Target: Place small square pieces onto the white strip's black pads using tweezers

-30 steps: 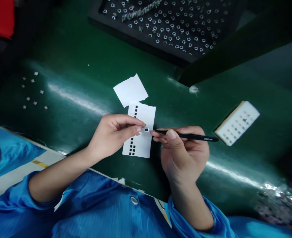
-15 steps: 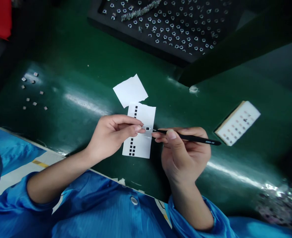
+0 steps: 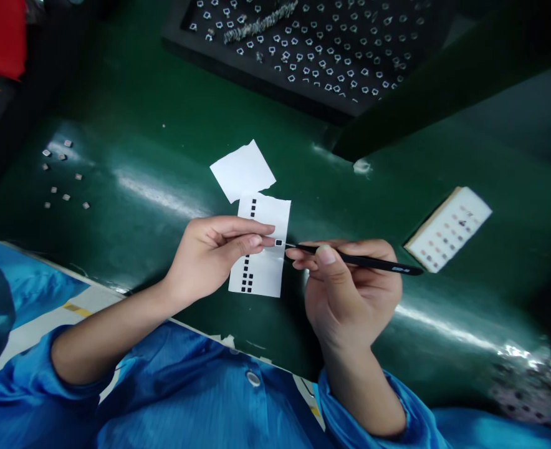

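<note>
My right hand [image 3: 350, 293] grips black tweezers [image 3: 364, 259] between thumb and fingers, their fine tip pointing left. At that tip is a small black square piece with a pale edge [image 3: 278, 242], right by the fingertips of my left hand [image 3: 214, 252]. The left thumb and index finger are pinched at the piece; any part of it between them is hidden. Beneath my hands lies a white sheet [image 3: 273, 274], with small black squares [image 3: 246, 275] in columns along its left side. My left fingers cover the middle of the column.
A torn white paper [image 3: 242, 170] touches the sheet's top. Several small square pieces [image 3: 65, 197] lie at left on the green table [image 3: 163, 162]. A dark tray [image 3: 257, 75] of small square-framed metal pieces is behind. At right sits a white block [image 3: 448, 231] with rows of small pieces.
The tweezers' tip has come slightly closer to the small square piece, and my left index finger reaches a little further right. The whole view has shifted slightly.
</note>
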A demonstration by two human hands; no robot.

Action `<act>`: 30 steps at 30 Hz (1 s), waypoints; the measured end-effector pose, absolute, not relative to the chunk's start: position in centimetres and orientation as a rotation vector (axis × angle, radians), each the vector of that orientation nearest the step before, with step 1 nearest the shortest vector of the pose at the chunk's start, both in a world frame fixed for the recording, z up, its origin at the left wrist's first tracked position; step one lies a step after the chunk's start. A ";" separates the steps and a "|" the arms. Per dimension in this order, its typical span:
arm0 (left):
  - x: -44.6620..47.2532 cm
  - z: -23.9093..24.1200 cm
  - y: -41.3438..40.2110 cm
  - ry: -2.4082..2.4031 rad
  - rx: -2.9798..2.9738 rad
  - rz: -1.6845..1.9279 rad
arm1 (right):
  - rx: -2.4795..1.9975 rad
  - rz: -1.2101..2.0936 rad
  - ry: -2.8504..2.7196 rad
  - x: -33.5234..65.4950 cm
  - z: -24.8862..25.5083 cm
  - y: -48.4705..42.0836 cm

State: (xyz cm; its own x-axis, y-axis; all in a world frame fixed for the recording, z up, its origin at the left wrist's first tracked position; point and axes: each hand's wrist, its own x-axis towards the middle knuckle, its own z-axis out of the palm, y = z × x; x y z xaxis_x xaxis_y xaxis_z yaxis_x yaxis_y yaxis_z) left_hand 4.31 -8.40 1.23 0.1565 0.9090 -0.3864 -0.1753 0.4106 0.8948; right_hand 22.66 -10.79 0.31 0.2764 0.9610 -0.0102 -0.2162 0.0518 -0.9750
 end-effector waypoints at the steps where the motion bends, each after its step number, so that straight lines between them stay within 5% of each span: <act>1: 4.3 1.2 -8.4 1.140 0.800 0.909 | -1.155 1.085 -0.862 22.7 0.3 -10.8; 30: 4.1 1.1 -7.5 1.031 0.535 0.810 | -1.225 1.108 -0.906 22.8 -1.2 -11.1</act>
